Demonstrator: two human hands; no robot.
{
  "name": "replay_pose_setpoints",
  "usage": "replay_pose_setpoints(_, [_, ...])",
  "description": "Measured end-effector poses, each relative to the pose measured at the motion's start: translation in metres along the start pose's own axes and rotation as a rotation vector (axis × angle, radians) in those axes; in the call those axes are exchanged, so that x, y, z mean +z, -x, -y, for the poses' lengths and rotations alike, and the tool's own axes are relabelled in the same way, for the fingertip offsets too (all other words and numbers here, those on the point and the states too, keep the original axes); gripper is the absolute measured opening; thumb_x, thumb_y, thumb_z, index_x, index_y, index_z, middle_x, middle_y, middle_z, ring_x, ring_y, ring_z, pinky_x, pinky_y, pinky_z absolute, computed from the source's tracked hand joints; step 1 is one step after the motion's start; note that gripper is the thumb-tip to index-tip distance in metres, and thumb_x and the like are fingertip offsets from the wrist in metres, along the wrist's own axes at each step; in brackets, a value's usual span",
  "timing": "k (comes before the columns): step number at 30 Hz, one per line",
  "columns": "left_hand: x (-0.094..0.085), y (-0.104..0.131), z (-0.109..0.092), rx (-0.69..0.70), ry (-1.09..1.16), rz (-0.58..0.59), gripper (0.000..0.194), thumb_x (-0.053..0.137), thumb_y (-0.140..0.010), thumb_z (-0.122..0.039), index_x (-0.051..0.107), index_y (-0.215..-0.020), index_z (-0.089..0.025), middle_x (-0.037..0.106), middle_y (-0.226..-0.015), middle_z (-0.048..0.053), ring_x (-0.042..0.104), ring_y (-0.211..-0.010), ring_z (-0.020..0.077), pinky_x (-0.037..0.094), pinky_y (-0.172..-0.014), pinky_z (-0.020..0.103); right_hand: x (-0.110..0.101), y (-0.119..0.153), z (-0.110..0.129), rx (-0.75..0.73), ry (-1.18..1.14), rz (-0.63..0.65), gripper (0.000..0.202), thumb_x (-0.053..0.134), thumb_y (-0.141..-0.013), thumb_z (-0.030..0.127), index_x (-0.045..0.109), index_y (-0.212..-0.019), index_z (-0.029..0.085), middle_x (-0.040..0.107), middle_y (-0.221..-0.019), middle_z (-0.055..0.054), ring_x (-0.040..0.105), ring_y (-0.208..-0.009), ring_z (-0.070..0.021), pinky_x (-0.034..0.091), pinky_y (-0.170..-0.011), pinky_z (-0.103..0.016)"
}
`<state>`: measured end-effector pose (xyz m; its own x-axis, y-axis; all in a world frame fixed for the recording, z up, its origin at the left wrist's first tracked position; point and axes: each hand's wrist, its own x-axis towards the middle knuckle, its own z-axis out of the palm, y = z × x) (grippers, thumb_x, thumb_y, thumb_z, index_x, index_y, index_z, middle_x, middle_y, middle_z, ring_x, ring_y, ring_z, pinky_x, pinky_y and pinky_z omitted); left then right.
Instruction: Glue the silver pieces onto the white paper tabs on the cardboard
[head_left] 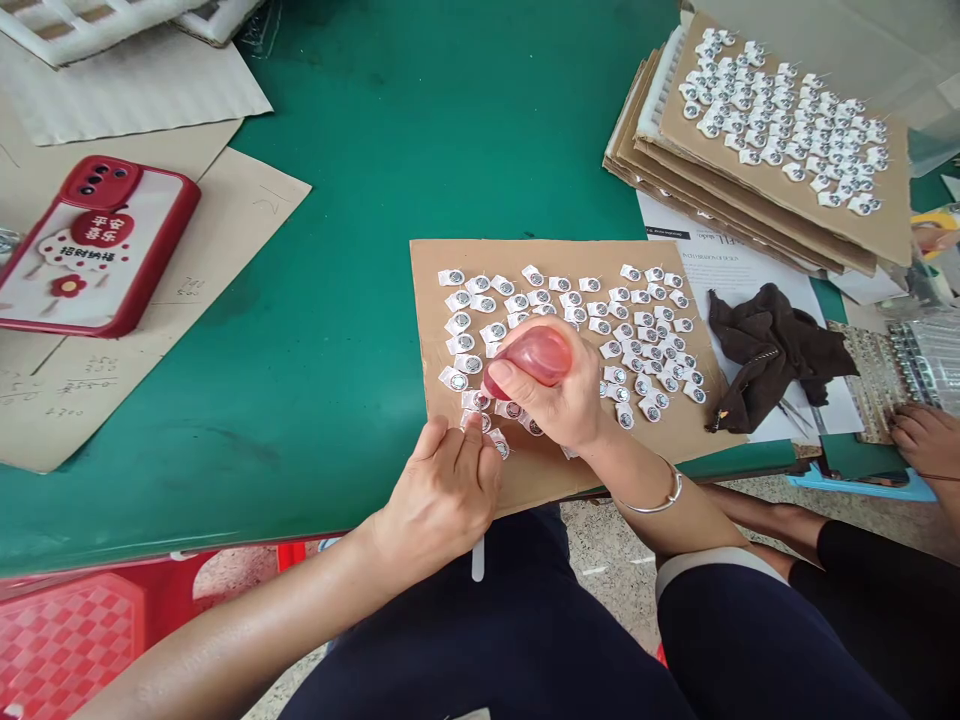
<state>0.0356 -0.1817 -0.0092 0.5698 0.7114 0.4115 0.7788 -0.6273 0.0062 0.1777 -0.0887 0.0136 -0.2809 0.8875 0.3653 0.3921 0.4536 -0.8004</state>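
A brown cardboard sheet (540, 478) lies at the table's front edge, with many small white tabs (458, 323) set out on it in uneven rows, each bearing a round patterned disc. My right hand (559, 395) is wrapped around a translucent red squeeze bottle (536, 355), tilted so its narrow end points down-left at a disc. Close beside that end, my left hand (450, 485) has its fingers curled, one fingertip touching a tab at the sheet's lower left. What those fingers hold, if anything, is hidden. Below this hand a white strip (478, 560) sticks out.
Stacked cardboard sheets (765, 190) with more tabs stand at back right. A dark cloth (776, 355) lies on printed paper (720, 270). Another person's hand (926, 440) rests at far right. A red-cased phone (97, 245) lies on papers at left; a red stool (71, 640) stands below.
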Motion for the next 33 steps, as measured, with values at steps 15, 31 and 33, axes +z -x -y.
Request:
replay_pose_setpoints(15, [-0.0007, -0.0010, 0.0012, 0.001, -0.001, -0.016, 0.014, 0.047, -0.079, -0.003, 0.060, -0.075, -0.007, 0.068, -0.086, 0.021, 0.052, -0.059, 0.0202, 0.042, -0.069, 0.037, 0.0018, -0.0002, -0.0013, 0.030, -0.039, -0.010, 0.022, 0.068, -0.074, 0.035, 0.055, -0.082, 0.019, 0.064, -0.074, -0.001, 0.061, -0.067, -0.0144, 0.053, -0.064, -0.032])
replay_pose_setpoints(31, [-0.0014, -0.0004, 0.0027, 0.008, 0.001, -0.001, 0.019, 0.042, -0.081, 0.000, 0.058, -0.075, -0.009, 0.067, -0.085, 0.020, 0.054, -0.061, 0.0202, 0.042, -0.071, 0.038, 0.0018, -0.0019, -0.0038, 0.009, 0.026, -0.051, 0.022, 0.067, -0.074, 0.038, 0.054, -0.082, 0.022, 0.064, -0.074, -0.001, 0.062, -0.070, -0.0163, 0.054, -0.067, -0.035])
replay_pose_setpoints(33, [-0.0023, -0.0015, 0.0034, 0.010, 0.013, -0.004, 0.019, 0.041, -0.080, 0.000, 0.058, -0.076, -0.008, 0.067, -0.084, 0.019, 0.054, -0.061, 0.0204, 0.041, -0.071, 0.038, 0.0013, -0.0023, -0.0040, 0.000, 0.034, -0.059, 0.023, 0.067, -0.074, 0.038, 0.054, -0.083, 0.022, 0.064, -0.075, -0.001, 0.062, -0.070, -0.0165, 0.054, -0.067, -0.035])
